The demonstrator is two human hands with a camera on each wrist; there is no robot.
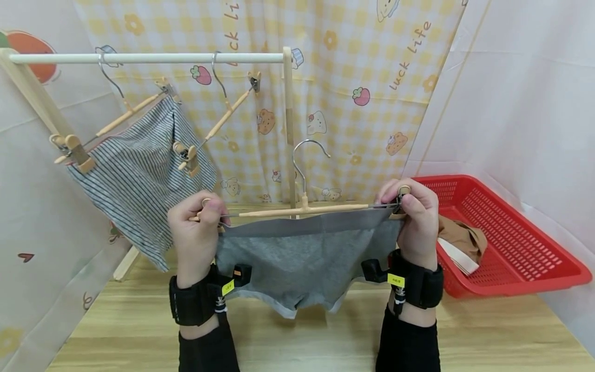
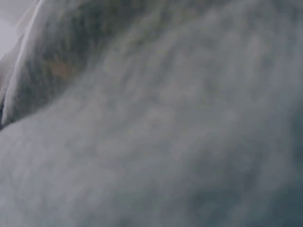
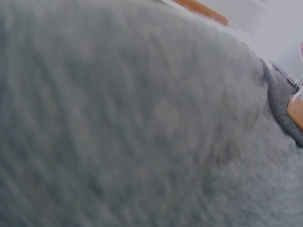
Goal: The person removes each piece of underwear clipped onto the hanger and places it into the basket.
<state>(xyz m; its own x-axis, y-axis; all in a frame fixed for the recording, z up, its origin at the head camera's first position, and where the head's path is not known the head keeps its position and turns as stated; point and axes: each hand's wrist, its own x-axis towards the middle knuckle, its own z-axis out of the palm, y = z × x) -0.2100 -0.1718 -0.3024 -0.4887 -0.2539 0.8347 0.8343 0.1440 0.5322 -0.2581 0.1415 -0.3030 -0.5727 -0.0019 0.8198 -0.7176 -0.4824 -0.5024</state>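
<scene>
Leftmost, a striped garment [image 1: 139, 165] is clipped by both ends of its waist to a hanger [image 1: 127, 113] hooked on the white rail [image 1: 149, 58], and a second clip hanger [image 1: 228, 114] hooks onto that rail just to its right, its near clip in front of the stripes. Next comes my left hand [image 1: 194, 232], fingers bent, pinching the wooden clip at the left end of a third hanger [image 1: 307, 210]; my fingers hide most of that clip, so I cannot tell how firmly it bites. Between my hands the grey briefs [image 1: 302, 258] spread below this hanger's bar, waistband up and legs down, above the wooden table [image 1: 344, 346], with the metal hook standing upright over the middle. At the far end my right hand [image 1: 418, 222] pinches the other clip [image 1: 404, 191], whose wooden jaw lies against the waistband corner. Both wrist views are mostly filled with blurred grey cloth. Beyond my right hand, a red basket [image 1: 506, 289] sits on the table with a brown cloth [image 1: 465, 237] at its left side
</scene>
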